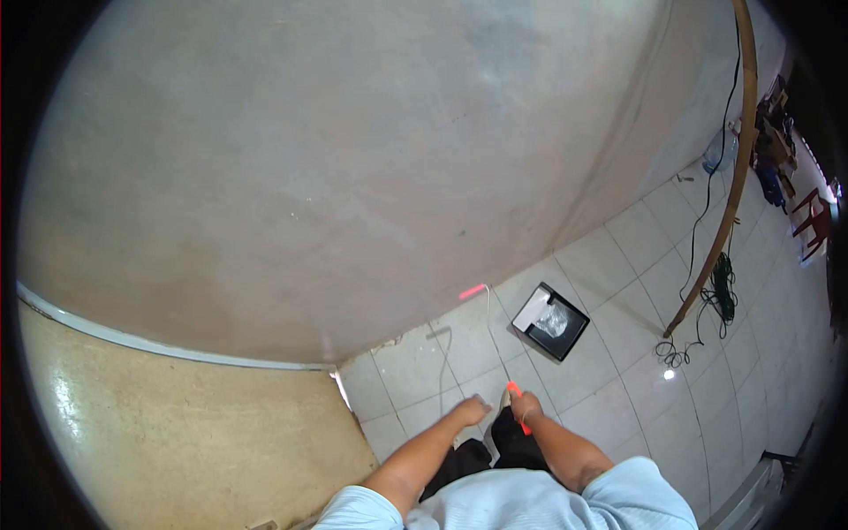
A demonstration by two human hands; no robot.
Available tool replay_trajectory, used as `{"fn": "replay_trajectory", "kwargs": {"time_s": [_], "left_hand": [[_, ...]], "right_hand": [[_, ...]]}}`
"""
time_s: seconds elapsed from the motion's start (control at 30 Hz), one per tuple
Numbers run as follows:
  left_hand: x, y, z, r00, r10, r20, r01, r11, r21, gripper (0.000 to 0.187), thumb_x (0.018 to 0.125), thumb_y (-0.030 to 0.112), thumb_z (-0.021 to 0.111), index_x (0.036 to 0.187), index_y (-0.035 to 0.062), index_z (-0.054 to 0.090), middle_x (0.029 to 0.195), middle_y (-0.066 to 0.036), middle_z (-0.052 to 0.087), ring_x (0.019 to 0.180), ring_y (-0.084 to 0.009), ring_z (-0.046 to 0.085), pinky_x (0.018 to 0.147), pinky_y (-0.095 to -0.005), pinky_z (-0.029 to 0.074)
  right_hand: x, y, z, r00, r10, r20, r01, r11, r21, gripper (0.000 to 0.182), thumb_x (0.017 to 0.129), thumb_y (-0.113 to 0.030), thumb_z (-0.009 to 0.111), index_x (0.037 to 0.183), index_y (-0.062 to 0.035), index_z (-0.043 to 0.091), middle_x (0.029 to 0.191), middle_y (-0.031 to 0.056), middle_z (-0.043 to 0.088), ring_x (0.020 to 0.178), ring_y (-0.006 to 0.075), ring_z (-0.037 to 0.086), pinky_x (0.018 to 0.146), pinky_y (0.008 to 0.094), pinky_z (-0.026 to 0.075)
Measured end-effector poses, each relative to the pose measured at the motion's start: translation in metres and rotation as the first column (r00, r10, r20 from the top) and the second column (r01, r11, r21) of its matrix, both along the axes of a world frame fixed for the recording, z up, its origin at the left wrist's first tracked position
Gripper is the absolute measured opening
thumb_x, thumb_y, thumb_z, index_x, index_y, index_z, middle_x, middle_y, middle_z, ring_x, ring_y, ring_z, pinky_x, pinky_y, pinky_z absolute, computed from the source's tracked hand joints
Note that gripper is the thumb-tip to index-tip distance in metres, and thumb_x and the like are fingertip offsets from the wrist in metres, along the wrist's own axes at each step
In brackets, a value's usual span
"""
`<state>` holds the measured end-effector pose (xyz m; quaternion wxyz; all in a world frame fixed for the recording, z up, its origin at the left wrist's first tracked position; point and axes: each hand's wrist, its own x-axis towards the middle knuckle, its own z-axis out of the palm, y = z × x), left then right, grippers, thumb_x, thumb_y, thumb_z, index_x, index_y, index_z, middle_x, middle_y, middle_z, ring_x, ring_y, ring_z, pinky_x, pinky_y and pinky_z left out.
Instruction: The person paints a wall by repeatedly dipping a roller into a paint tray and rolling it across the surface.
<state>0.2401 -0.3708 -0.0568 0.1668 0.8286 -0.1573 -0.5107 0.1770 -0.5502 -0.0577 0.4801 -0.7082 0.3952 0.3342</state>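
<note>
My right hand (526,407) is wrapped round the orange-red handle of a small paint roller (488,327). Its thin wire frame reaches forward, and the pink-red roller sleeve (473,291) is close to the foot of the wall (397,159); whether it touches cannot be made out. My left hand (472,410) hangs beside the right one with its fingers curled in, and nothing shows in it. Ahead and to the right, a black paint tray (572,343) sits on the tiles with shiny, crumpled-looking clear material in it.
White floor tiles (579,283) run along the wall. A yellowish raised surface (194,424) lies at left. A long curved wooden pole (740,177) leans at right, near a coiled dark green cable (723,291). Farther back are a clear water bottle (720,152) and a red chair (813,221).
</note>
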Motion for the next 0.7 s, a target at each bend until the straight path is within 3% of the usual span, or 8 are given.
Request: {"fn": "replay_trajectory", "kwargs": {"time_s": [0.07, 0.2, 0.33, 0.57, 0.6, 0.67, 0.7], "left_hand": [[-0.006, 0.032, 0.008, 0.992, 0.094, 0.083, -0.091, 0.995, -0.045, 0.06, 0.09, 0.051, 0.052, 0.113, -0.0033, 0.061, 0.119, -0.025, 0.06, 0.111, -0.0388, 0.057, 0.095, -0.0424, 0.045], [-0.034, 0.088, 0.055, 0.945, 0.297, 0.141, -0.292, 0.955, -0.057, 0.052, 0.09, 0.044, 0.056, 0.113, -0.0019, 0.061, 0.115, -0.023, 0.063, 0.108, -0.0369, 0.059, 0.093, -0.0404, 0.046], [-0.072, 0.129, 0.078, 0.9, 0.408, 0.155, -0.413, 0.911, 0.001, 0.054, 0.088, 0.044, 0.058, 0.118, -0.0011, 0.057, 0.113, -0.025, 0.063, 0.107, -0.0369, 0.06, 0.092, -0.0412, 0.047], [-0.154, 0.169, 0.076, 0.85, 0.517, 0.1, -0.522, 0.852, 0.038, 0.054, 0.088, 0.044, 0.059, 0.117, -0.0015, 0.056, 0.112, -0.023, 0.064, 0.107, -0.0359, 0.061, 0.091, -0.04, 0.047], [-0.167, 0.177, 0.07, 0.835, 0.54, 0.106, -0.543, 0.84, -0.008, 0.054, 0.089, 0.044, 0.059, 0.117, -0.0021, 0.056, 0.111, -0.024, 0.064, 0.106, -0.0358, 0.061, 0.091, -0.0398, 0.047], [-0.194, 0.193, 0.061, 0.82, 0.564, 0.099, -0.563, 0.825, -0.041, 0.054, 0.089, 0.043, 0.059, 0.116, -0.0027, 0.056, 0.11, -0.024, 0.064, 0.104, -0.0357, 0.062, 0.09, -0.0395, 0.047], [-0.207, 0.199, 0.057, 0.786, 0.609, 0.109, -0.6, 0.793, -0.103, 0.054, 0.089, 0.043, 0.058, 0.116, -0.0036, 0.056, 0.109, -0.025, 0.064, 0.104, -0.0354, 0.062, 0.091, -0.0396, 0.047]], "right_hand": [[0.014, 0.0, -0.001, 0.999, 0.0, 0.035, 0.0, 1.0, 0.005, 0.054, 0.093, -0.044, 0.049, 0.084, 0.0065, 0.063, 0.066, 0.0179, 0.065, 0.055, 0.0283, 0.065, 0.058, 0.0402, 0.052], [0.071, -0.004, 0.017, 0.973, 0.105, 0.206, -0.114, 0.993, 0.034, 0.05, 0.092, -0.042, 0.052, 0.079, 0.0053, 0.063, 0.062, 0.0157, 0.064, 0.054, 0.0262, 0.064, 0.057, 0.04, 0.051], [0.125, -0.02, 0.081, 0.935, 0.201, 0.292, -0.222, 0.974, 0.041, 0.047, 0.091, -0.038, 0.058, 0.07, 0.0033, 0.063, 0.059, 0.0144, 0.063, 0.051, 0.0239, 0.063, 0.052, 0.0394, 0.049], [0.1, -0.028, 0.298, 0.898, 0.063, 0.436, -0.116, 0.989, 0.096, 0.037, 0.089, -0.029, 0.064, 0.081, 0.0071, 0.063, 0.066, 0.0122, 0.064, 0.054, 0.0188, 0.063, 0.053, 0.0335, 0.05], [0.085, -0.026, 0.331, 0.878, 0.072, 0.474, -0.118, 0.991, 0.066, 0.036, 0.089, -0.028, 0.064, 0.084, 0.008, 0.062, 0.068, 0.0121, 0.064, 0.055, 0.0178, 0.062, 0.053, 0.033, 0.05], [0.056, -0.028, 0.377, 0.872, -0.018, 0.489, -0.076, 0.982, 0.171, 0.032, 0.089, -0.026, 0.065, 0.096, 0.0053, 0.059, 0.067, 0.0078, 0.059, 0.052, 0.0153, 0.058, 0.045, 0.0293, 0.047], [0.042, -0.033, 0.395, 0.858, -0.032, 0.512, -0.08, 0.978, 0.194, 0.033, 0.089, -0.026, 0.065, 0.093, 0.0059, 0.059, 0.067, 0.0082, 0.059, 0.052, 0.0152, 0.058, 0.046, 0.0295, 0.048]]}}
